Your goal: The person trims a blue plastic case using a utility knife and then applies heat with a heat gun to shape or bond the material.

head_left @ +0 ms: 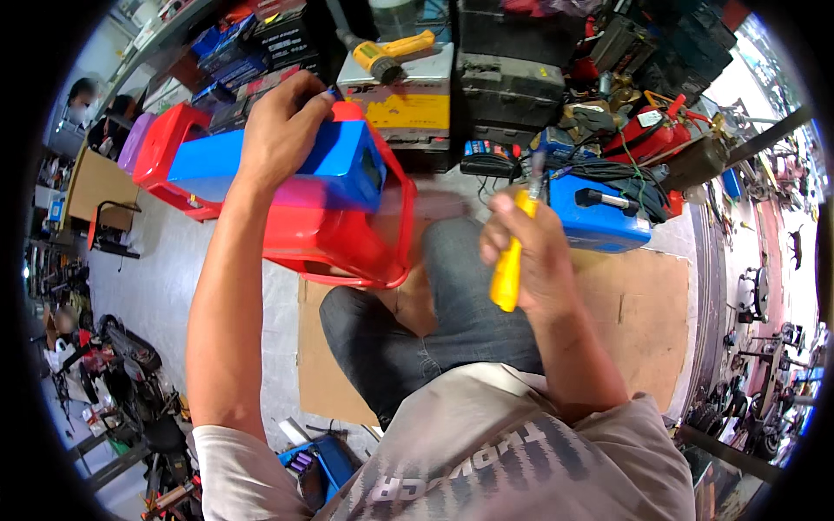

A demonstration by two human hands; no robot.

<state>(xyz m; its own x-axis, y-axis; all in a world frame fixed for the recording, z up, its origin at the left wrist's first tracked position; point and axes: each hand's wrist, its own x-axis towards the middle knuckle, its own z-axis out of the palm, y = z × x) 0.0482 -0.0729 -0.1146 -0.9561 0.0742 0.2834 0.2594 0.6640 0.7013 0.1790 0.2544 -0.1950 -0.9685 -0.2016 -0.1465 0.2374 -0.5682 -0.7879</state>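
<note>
My right hand (537,244) is closed around a yellow-handled hand tool (508,277), held above my right leg. Its narrow metal end (537,169) points away from me; motion blur hides whether it is a blade or a shaft. A long blue box (208,159) lies on its side across red plastic stools (306,228). Over the top of this box sits my left hand (287,127), its fingers bent towards the far side. Something small and dark shows by the thumb tip, too little of it to name. The box's right end has a dark opening or panel.
Beyond the stools, a yellow heat gun (378,62) lies on a carton (397,104). Right of my knee stands a blue machine with a carry handle (596,218), cables on top. Cardboard (632,312) covers the floor beneath me. Purple cylindrical cells (301,461) sit in a blue bin (332,456).
</note>
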